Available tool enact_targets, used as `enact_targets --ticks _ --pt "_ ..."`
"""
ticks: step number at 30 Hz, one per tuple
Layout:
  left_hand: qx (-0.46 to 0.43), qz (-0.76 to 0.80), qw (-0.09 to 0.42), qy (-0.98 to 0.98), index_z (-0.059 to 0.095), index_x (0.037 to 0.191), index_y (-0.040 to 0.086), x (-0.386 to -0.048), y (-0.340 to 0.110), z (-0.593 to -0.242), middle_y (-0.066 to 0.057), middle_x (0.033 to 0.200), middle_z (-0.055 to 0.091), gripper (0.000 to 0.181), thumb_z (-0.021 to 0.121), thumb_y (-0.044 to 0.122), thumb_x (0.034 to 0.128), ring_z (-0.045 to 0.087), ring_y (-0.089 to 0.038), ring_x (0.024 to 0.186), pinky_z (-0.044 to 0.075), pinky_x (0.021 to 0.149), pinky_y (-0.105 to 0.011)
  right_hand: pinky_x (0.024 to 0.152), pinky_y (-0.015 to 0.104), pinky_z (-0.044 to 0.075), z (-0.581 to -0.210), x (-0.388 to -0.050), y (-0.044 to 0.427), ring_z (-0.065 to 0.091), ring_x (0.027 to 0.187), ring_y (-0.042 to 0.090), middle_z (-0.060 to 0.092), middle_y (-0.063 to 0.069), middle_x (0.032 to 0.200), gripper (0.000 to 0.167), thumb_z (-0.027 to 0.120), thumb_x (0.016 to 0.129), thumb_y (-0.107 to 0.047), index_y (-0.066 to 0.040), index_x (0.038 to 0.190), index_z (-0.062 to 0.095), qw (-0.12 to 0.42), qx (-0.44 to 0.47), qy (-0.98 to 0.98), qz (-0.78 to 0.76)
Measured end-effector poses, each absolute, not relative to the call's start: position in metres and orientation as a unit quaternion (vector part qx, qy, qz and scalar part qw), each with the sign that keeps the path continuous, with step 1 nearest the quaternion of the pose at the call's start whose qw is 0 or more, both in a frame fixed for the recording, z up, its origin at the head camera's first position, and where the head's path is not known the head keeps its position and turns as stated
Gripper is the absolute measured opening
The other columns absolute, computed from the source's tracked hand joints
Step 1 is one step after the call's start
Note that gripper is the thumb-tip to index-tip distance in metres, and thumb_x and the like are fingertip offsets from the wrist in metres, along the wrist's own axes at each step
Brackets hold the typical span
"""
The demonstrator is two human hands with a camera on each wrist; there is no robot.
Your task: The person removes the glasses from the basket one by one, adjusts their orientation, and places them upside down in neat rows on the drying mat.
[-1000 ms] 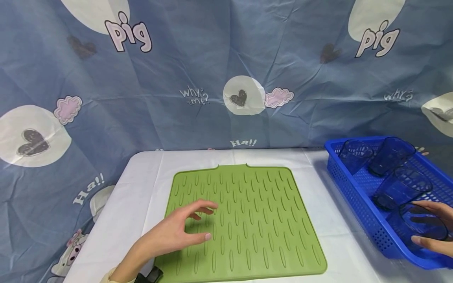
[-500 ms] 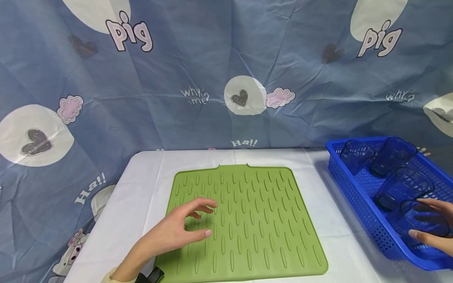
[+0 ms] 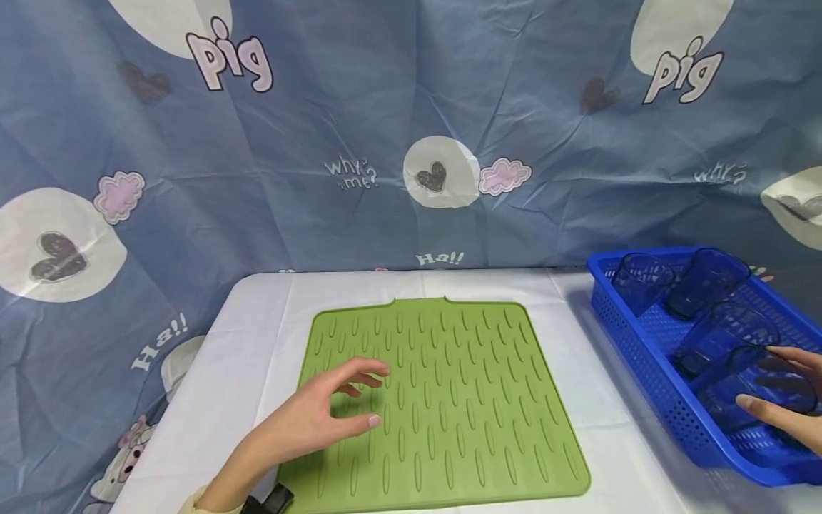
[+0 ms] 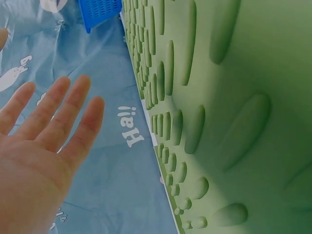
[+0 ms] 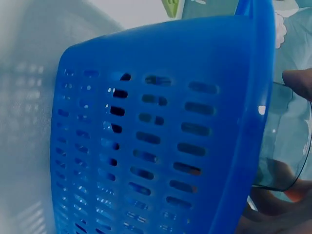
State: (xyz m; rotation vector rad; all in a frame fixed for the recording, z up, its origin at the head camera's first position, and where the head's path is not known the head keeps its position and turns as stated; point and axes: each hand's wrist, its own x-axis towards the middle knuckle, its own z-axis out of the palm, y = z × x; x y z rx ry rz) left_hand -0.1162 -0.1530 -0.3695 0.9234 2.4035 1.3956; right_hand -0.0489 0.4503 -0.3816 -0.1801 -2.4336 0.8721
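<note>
My right hand (image 3: pixel 793 414) grips a clear drinking glass (image 3: pixel 726 392) near the front of the blue basket (image 3: pixel 636 364), thumb on the near side and fingers on the far side. In the right wrist view this glass (image 5: pixel 280 141) shows above the basket rim between thumb and fingers; the basket wall hides its lower part. My left hand (image 3: pixel 315 414) hovers over the left part of a green ridged mat (image 3: pixel 462 400), fingers loosely bent and thumb apart, holding nothing. From the left wrist, the left hand (image 4: pixel 44 131) shows its fingers spread beside the mat.
Several more clear glasses stand or lean in the basket, among them one glass (image 3: pixel 642 282) at the back left and another (image 3: pixel 728 335) just behind the gripped one. A white cloth (image 3: pixel 616 414) covers the table. A blue printed curtain (image 3: pixel 359 107) hangs behind.
The right hand and the glass in it have risen slightly, and the glass's rim now sits higher in the basket. The left hand stays in place over the mat.
</note>
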Motion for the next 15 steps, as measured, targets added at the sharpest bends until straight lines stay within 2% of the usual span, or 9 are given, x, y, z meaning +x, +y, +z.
enact_targets --ticks 7,11,15 --pt "0.319 0.476 0.103 0.813 0.049 0.137 0.035 -0.118 -0.154 -0.372 0.012 0.131 0.057 0.053 0.073 0.025 0.0907 0.057 -0.024 0.118 0.05 0.095 -0.046 0.056 -0.001 0.039 -0.374 -0.05 0.449 0.037 0.082 -0.027 0.037 -0.04 0.103 0.082 0.081 0.074 0.002 -0.013 0.146 0.044 0.268 -0.095 -0.903 0.322" --pt "0.32 0.478 0.103 0.812 0.049 0.137 0.035 -0.119 -0.153 -0.373 0.013 0.132 0.056 0.054 0.073 0.022 0.0904 0.057 -0.023 0.119 0.05 0.095 -0.046 0.061 -0.003 0.035 -0.369 -0.05 0.441 0.035 0.082 -0.026 0.036 -0.041 0.102 0.079 0.079 0.076 0.001 -0.006 0.146 0.043 0.274 -0.111 -0.9 0.322" --pt "0.32 0.476 0.1 0.813 0.049 0.137 0.035 -0.119 -0.153 -0.374 0.013 0.132 0.056 0.055 0.074 0.023 0.0902 0.057 -0.021 0.118 0.05 0.094 -0.046 0.068 -0.004 0.031 -0.367 -0.049 0.436 0.032 0.083 -0.025 0.034 -0.039 0.104 0.078 0.076 0.08 -0.001 -0.006 0.148 0.039 0.267 -0.129 -0.899 0.321"
